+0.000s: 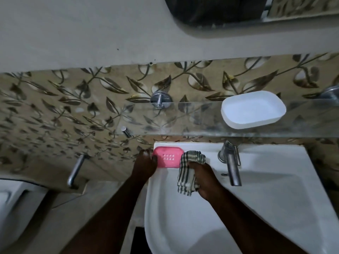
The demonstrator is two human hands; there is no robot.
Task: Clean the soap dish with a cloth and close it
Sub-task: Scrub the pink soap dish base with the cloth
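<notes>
the pink soap dish (167, 159) sits on the back left corner of the sink (275, 156), its drain slots facing up. my left hand (145, 165) is at its left end, fingers curled over that edge and gripping it. my right hand (203, 178) is just right of the dish, closed round a bunched checked cloth (189, 171). the cloth's upper fold touches the dish's right end. both forearms reach up from the bottom of the view, the left outside the sink's rim, the right across the basin. the tap (232, 165) stands just right of my right hand. the white half (253, 109) lies hollow side up on the glass shelf (183, 121) above, well apart from the pink one.
</notes>
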